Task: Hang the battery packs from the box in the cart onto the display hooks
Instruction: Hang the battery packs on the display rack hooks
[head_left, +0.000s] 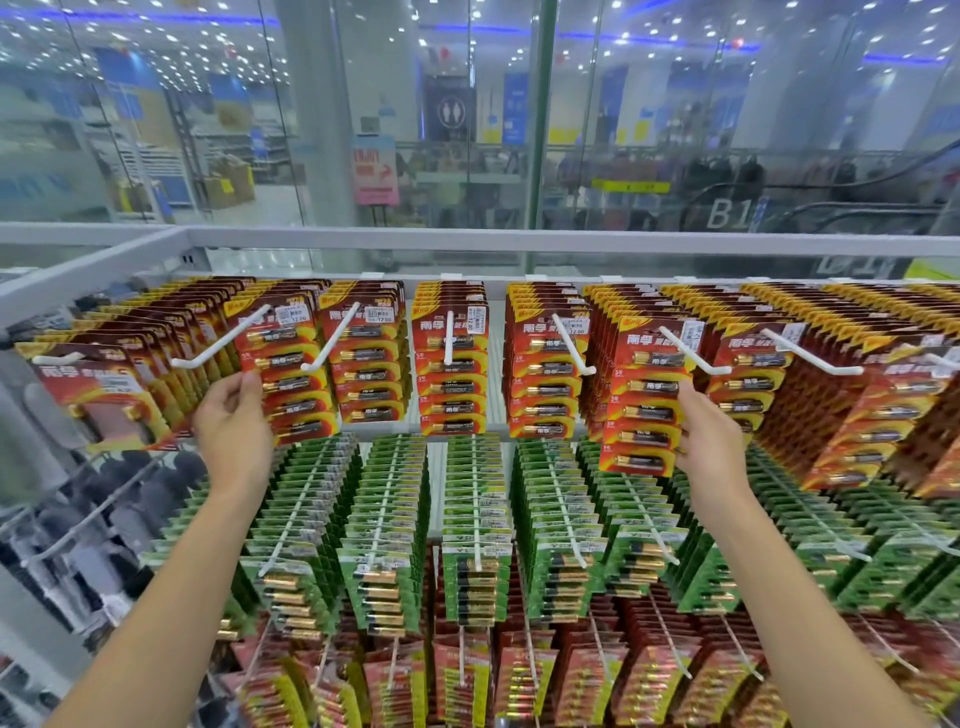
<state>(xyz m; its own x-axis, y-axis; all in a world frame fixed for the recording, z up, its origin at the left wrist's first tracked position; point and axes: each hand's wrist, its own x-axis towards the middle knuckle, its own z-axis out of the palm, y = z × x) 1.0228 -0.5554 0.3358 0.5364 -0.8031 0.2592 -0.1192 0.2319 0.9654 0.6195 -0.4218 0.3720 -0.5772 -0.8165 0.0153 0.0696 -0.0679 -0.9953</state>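
Observation:
Red and yellow battery packs fill the top row of white display hooks. My left hand (232, 422) pinches the left edge of one red pack (283, 371) that sits on the second hook from the left (221, 343). My right hand (709, 441) grips the right edge of another red pack (649, 395), whose top is at a hook right of centre (693, 352). Both packs hang in front of the rows behind them. The cart and its box are out of view.
Green battery packs (467, 519) fill the middle row of hooks and more red packs (519, 670) the bottom row. A grey frame rail (519, 241) runs above the display, with glass panels behind it. Dark goods hang at the far left (78, 519).

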